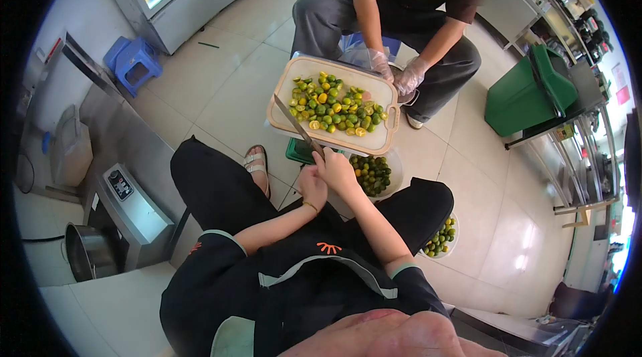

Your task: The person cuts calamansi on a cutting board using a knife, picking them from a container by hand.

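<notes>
My right hand (pixel 336 168) is closed round the handle of a knife (pixel 297 123). Its long blade slants up and left over the near left rim of a cutting board (pixel 284 89). Many small green and yellow citrus fruits (pixel 334 104) lie on the board, some cut with the flesh showing. Beside my right wrist, my left hand (pixel 312 186) is curled closed near the knife handle; what it holds, if anything, is hidden. Below the board stands a bowl of darker green citrus fruits (pixel 372 176), partly covered by the board and my right forearm.
Opposite me sits a person whose gloved hands (pixel 409 77) are at the board's far right edge. Another container of citrus (pixel 441 236) is by my right knee. A green bin (pixel 528 93) stands right, blue stools (pixel 134 62) far left, and a scale (pixel 134 200) on the left counter.
</notes>
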Demonstrator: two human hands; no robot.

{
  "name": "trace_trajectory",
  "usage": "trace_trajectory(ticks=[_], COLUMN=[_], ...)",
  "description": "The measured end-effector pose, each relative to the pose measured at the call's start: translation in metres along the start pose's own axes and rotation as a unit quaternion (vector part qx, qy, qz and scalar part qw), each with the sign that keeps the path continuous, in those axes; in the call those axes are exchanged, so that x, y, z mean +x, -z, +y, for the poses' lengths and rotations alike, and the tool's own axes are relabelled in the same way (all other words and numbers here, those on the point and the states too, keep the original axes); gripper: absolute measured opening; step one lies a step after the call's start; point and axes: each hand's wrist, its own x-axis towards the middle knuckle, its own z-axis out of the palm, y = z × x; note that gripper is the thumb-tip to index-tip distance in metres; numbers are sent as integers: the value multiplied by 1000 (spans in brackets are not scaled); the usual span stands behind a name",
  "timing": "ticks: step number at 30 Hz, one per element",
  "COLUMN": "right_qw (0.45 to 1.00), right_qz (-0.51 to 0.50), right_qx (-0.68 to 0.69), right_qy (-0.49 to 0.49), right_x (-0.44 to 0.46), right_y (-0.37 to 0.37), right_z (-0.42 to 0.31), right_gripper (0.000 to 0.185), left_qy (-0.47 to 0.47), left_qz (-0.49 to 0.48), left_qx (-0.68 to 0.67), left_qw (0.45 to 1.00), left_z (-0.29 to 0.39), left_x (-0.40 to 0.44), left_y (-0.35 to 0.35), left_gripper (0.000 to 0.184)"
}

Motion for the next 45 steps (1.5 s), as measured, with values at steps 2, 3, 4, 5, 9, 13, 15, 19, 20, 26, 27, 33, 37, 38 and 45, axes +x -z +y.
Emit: trace_trajectory(ticks=[2,3,4,5,9,13,15,19,20,26,27,33,37,38,45], right_qw=[1000,1000,1000,999,998,996,997,996,995,997,998,1000,999,999,1000], right_qz=[12,11,11,12,38,39,36,24,14,-7,-12,-14,34,28,20], right_qx=[10,13,14,15,53,76,74,84,93,58,56,8,32,29,8], right_qy=[-4,-14,-24,-34,-27,-12,-5,-23,-30,47,40,14,24,20,-8], right_x=[4,6,10,12,10,-3,-8,-12,-12,-14,-15,-3,4,8,21], right_y=[1,1,1,2,10,27,29,29,28,27,26,29,28,25,18], right_z=[8,11,14,16,9,4,9,12,11,6,4,-2,13,18,24], right_gripper=[39,39,40,40,40,40,39,39,39,39,39,39,40,40,39], left_qy=[-170,-234,-268,-300,-427,-382,-367,-352,-350,-346,-344,-332,-327,-327,-325], left_qz=[-22,-63,-148,-230,-342,-406,-417,-414,-411,-398,-398,-396,-399,-399,-403], left_qx=[-166,-195,-108,-21,239,340,352,354,353,345,346,342,335,334,327], left_qw=[971,950,946,926,802,757,754,761,764,776,777,785,789,789,790], left_z=[-27,-32,0,30,80,61,49,43,44,41,39,32,35,36,40], left_x=[10,12,8,8,27,37,37,34,34,30,30,27,25,24,26], left_y=[-61,-77,-60,-49,-77,-111,-118,-113,-110,-96,-97,-97,-98,-100,-109], left_gripper=[21,18,17,17,25,25,25,25,25,24,24,24,24,24,24])
